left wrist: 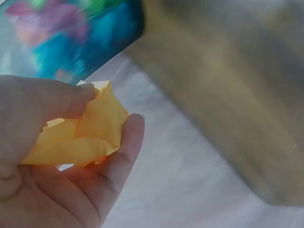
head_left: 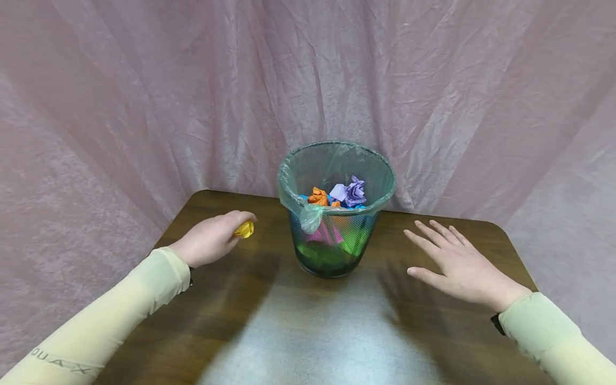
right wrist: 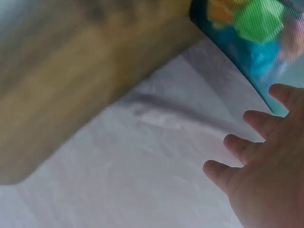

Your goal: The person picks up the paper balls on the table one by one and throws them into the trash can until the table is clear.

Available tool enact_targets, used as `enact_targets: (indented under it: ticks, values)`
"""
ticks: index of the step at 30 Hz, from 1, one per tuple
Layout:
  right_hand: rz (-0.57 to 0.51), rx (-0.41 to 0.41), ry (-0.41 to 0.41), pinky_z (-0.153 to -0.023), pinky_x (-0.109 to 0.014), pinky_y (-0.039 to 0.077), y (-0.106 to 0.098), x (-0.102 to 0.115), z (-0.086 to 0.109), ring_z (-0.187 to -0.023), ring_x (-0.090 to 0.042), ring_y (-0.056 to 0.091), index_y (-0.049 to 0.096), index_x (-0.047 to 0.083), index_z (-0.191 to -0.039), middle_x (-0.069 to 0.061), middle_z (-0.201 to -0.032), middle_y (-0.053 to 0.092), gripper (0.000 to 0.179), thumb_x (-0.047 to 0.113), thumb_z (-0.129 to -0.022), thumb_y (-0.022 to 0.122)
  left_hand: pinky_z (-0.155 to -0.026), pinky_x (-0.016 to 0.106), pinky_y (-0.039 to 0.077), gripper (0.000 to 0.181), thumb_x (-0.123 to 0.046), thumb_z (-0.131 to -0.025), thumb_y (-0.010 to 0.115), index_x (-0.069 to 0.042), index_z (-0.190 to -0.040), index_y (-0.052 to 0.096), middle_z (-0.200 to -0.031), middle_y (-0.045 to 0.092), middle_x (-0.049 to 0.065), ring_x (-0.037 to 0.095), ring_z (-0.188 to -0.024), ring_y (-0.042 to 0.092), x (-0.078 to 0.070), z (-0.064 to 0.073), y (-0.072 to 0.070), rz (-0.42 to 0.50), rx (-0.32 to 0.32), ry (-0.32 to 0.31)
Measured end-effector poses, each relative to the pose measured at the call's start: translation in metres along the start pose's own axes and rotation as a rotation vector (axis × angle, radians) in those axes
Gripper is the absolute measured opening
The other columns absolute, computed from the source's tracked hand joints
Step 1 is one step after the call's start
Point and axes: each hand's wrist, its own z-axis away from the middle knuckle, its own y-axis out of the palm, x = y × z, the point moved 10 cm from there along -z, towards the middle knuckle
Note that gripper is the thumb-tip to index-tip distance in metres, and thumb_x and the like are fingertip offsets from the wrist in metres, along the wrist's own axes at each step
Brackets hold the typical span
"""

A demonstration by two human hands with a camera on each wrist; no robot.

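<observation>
My left hand [head_left: 215, 239] holds a crumpled yellow paper ball [head_left: 245, 230] over the left side of the table. In the left wrist view the thumb and fingers curl round the yellow paper ball [left wrist: 97, 126]. To its right stands a mesh wastebasket [head_left: 332, 235] lined with a thin green bag. Inside it lie crumpled papers, among them an orange one [head_left: 318, 196] and a purple one [head_left: 355, 192]; pink and green ones show through the mesh. On the basket's other side my right hand [head_left: 454, 264] hovers with fingers spread, holding nothing.
The basket stands toward the back of a dark wooden table [head_left: 308, 331] with rounded corners. Behind the table and at its sides hangs a pale pink curtain [head_left: 308, 96], close to the basket's back. Both hands cast shadows on the tabletop.
</observation>
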Motion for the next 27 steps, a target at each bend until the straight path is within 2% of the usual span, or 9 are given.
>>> enact_targets:
  ticks: [9, 15, 21, 27]
  values:
    - [0.042, -0.022, 0.014, -0.123, -0.053, 0.007, -0.052, -0.002, -0.008, -0.153, -0.039, 0.019, 0.031, 0.027, -0.163, -0.01, -0.167, 0.026, 0.079, 0.06, -0.098, 0.06, -0.096, 0.043, 0.05, 0.038, -0.004, -0.096, 0.068, -0.012, -0.132, 0.059, -0.119, 0.065, 0.002, 0.019, -0.106, 0.062, -0.018, -0.021, -0.075, 0.031, -0.09, 0.018]
    - [0.054, -0.047, -0.019, -0.123, -0.054, 0.007, -0.085, 0.008, -0.018, -0.153, -0.038, 0.019, 0.03, 0.028, -0.163, -0.011, -0.167, 0.026, 0.08, 0.058, -0.096, 0.063, -0.097, 0.04, 0.049, 0.039, -0.006, -0.098, 0.066, -0.015, -0.135, 0.058, -0.124, 0.063, -0.001, 0.017, -0.108, 0.06, -0.035, -0.038, -0.111, 0.078, -0.116, 0.034]
    - [0.051, -0.078, -0.077, -0.123, -0.054, 0.008, -0.112, 0.024, -0.033, -0.153, -0.037, 0.019, 0.029, 0.028, -0.163, -0.011, -0.168, 0.025, 0.08, 0.055, -0.097, 0.064, -0.096, 0.037, 0.049, 0.038, -0.012, -0.1, 0.068, -0.017, -0.137, 0.057, -0.126, 0.061, -0.003, 0.015, -0.108, 0.059, -0.059, -0.061, -0.131, 0.092, -0.136, 0.083]
    - [0.063, -0.089, -0.126, -0.123, -0.054, 0.007, -0.128, 0.04, -0.046, -0.154, -0.039, 0.017, 0.027, 0.026, -0.164, -0.012, -0.168, 0.024, 0.08, 0.054, -0.098, 0.063, -0.103, 0.037, 0.047, 0.043, -0.006, -0.098, 0.068, -0.012, -0.139, 0.057, -0.131, 0.061, 0.001, 0.017, -0.115, 0.058, -0.084, -0.082, -0.134, 0.08, -0.12, 0.161]
